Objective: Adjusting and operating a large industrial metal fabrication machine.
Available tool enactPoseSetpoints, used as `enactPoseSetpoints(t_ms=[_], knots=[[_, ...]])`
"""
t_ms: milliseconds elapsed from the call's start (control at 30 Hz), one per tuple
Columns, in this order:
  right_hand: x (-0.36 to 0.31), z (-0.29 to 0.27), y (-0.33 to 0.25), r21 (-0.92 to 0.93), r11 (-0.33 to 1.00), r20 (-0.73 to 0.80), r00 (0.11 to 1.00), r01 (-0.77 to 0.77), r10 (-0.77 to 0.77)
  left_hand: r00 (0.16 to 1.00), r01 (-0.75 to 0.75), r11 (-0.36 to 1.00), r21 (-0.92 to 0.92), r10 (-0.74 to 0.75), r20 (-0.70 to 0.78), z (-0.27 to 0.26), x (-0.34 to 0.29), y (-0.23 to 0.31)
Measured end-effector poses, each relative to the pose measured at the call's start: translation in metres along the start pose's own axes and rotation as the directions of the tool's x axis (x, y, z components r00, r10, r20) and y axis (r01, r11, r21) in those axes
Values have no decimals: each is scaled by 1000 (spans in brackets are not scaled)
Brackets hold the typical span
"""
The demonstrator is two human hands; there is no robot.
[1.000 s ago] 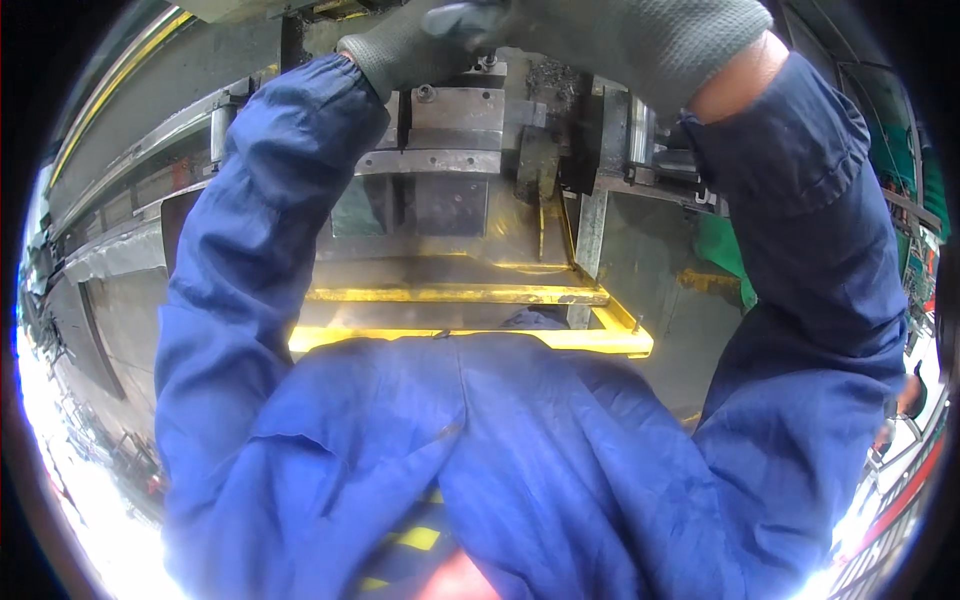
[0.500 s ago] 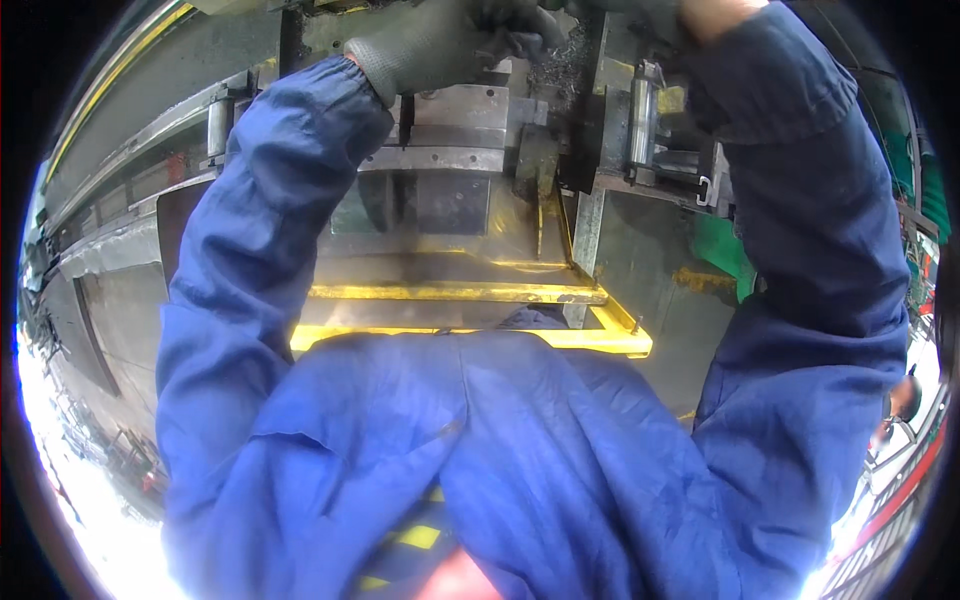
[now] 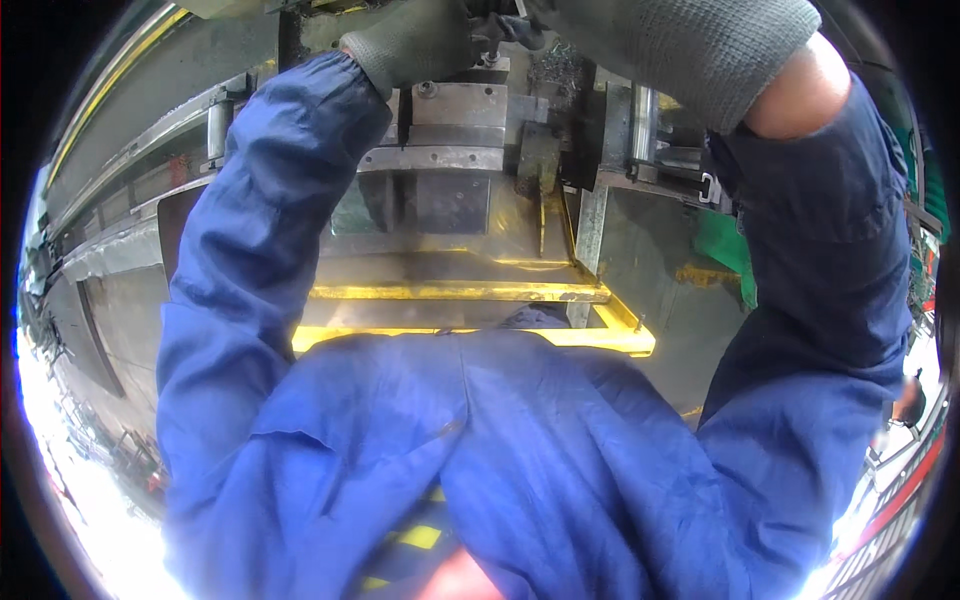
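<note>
My left hand (image 3: 418, 48), in a grey knit glove with dark fingers, is at the upper edge above a metal block (image 3: 458, 108) of the machine. Its fingers are curled together, and what they hold, if anything, is hidden. From the right my right hand (image 3: 690, 50), gloved alike, reaches across with its bare wrist showing. Its fingertips run toward the left hand's and are lost at the picture's edge. Between the two hands a small pale strip (image 3: 521, 8) shows; its kind cannot be made out. Metal shavings (image 3: 562, 66) lie just below them.
A yellow frame (image 3: 460, 292) crosses in front of my body. Right of the metal block stands a shiny cylinder rod (image 3: 643, 125). Green cloth-like material (image 3: 728, 250) hangs at the right. Rails (image 3: 150, 130) run along the left. A person (image 3: 908, 402) is partly visible at the far right.
My right hand has come down and leftward from the top edge, so its glove and wrist now show and cover part of the cylinder rod. My left hand has barely moved.
</note>
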State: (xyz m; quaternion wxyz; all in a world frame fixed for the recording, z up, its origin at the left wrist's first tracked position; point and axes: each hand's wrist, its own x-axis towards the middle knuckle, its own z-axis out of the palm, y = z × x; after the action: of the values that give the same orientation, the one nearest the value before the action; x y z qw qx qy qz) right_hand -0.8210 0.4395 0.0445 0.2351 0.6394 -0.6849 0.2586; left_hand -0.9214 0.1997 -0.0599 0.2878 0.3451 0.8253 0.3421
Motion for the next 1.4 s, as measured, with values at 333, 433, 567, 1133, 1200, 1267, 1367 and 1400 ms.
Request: enactPoseSetpoints(t_ms=[333,433,567,1133,1200,1267,1367,1400], knots=[[15,45,64,-323,906,175,958,272,-225,924,287,492,-822,-368,103,-15,-46,78],[24,61,73,-411,842,243,932,350,-269,897,296,263,-918,-408,172,-16,-46,69],[12,51,92,-513,729,351,886,453,-304,875,-460,830,315,485,1,-14,-19,-30],[1,-3,16,-657,78,719,655,750,-233,984,18,975,-223,-57,-168,-7,-50,57],[14,-9,6,-644,-12,748,626,765,-221,993,36,982,-188,-57,-105,-19,-58,64],[21,-3,-2,-621,-99,779,596,778,-197,998,44,987,-154,-50,-36,-31,-63,72],[19,-1,11,-566,-223,824,549,794,-137,996,38,994,-105,-30,79,-43,-65,83],[19,1,15,-544,-262,838,534,797,-115,993,34,995,-89,-23,118,-43,-64,85]])
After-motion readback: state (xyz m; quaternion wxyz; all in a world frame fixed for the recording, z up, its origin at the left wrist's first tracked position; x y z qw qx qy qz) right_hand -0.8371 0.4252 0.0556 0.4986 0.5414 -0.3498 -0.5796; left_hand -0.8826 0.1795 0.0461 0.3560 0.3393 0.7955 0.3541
